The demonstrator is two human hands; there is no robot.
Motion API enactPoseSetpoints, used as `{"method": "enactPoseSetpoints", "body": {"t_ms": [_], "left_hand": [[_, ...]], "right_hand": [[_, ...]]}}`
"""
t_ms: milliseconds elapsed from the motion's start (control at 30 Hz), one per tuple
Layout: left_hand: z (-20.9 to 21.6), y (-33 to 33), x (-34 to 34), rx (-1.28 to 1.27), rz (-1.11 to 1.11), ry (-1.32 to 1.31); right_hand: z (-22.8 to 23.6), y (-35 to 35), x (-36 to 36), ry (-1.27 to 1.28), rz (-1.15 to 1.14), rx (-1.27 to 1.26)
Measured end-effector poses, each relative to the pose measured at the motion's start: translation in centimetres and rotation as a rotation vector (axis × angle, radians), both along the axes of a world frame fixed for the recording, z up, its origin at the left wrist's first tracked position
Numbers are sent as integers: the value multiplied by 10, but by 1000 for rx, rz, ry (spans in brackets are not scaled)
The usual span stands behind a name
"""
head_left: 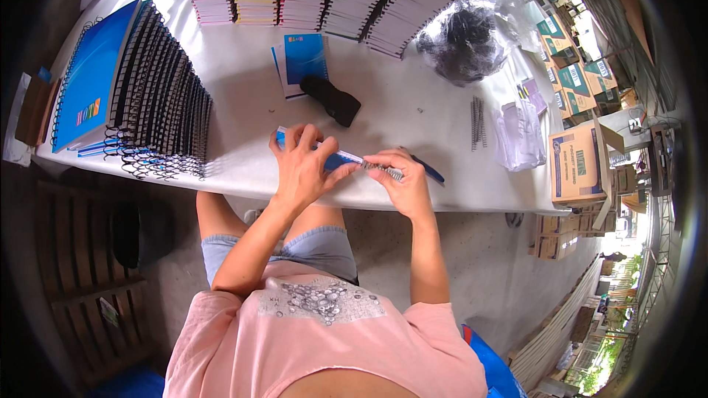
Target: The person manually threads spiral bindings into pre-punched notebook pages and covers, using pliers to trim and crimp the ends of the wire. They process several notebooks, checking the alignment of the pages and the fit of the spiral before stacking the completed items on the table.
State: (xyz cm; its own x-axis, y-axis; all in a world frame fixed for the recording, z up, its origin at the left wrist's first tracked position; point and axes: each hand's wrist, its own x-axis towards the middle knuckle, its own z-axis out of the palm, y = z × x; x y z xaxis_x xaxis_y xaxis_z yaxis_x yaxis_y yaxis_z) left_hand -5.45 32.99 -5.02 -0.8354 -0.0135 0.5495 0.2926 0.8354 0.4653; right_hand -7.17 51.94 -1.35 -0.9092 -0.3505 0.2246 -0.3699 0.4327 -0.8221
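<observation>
In the head view, the left hand [299, 166] grips a blue-covered notebook [337, 161] over the tabletop [251, 121]; the right hand [409, 186] pinches a coil [395, 174] at its four-o'clock end. A black object [335, 103] lies at twelve, loose coils [478, 125] at three.

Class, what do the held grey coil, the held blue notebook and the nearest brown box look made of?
Grey coil: probably dull metal, from its thin loops; plastic possible. Blue notebook: likely paper and smooth card, given its pale edge. Brown box: seemingly matte cardboard, judging by stiff flaps.
</observation>
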Motion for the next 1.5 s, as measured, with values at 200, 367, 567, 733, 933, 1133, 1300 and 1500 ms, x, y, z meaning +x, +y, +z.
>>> {"method": "enactPoseSetpoints", "body": {"t_ms": [200,367,567,733,933,1133,1300,1500], "left_hand": [[1,2,-2,25,-5,-10],[-2,2,2,-9,2,39],[-8,-2,3,-1,-23,132],[-5,-13,5,32,-86,34],[-8,-11,4,23,-83,85],[1,-8,4,24,-112,87],[-5,-15,6,69,-128,100],[-4,-13,-1,61,-164,97]], "right_hand": [[0,2,-3,-129,10,26],[10,-5,4,-698,-119,-259],[6,0,0,53,159,-16],[34,-3,-29,-699,239,206],[1,-56,-96,350,92,566],[-51,-53,-114,355,24,324],[-19,-1,-70,-451,500,-775],[-21,10,-46,-438,531,-705]]}}
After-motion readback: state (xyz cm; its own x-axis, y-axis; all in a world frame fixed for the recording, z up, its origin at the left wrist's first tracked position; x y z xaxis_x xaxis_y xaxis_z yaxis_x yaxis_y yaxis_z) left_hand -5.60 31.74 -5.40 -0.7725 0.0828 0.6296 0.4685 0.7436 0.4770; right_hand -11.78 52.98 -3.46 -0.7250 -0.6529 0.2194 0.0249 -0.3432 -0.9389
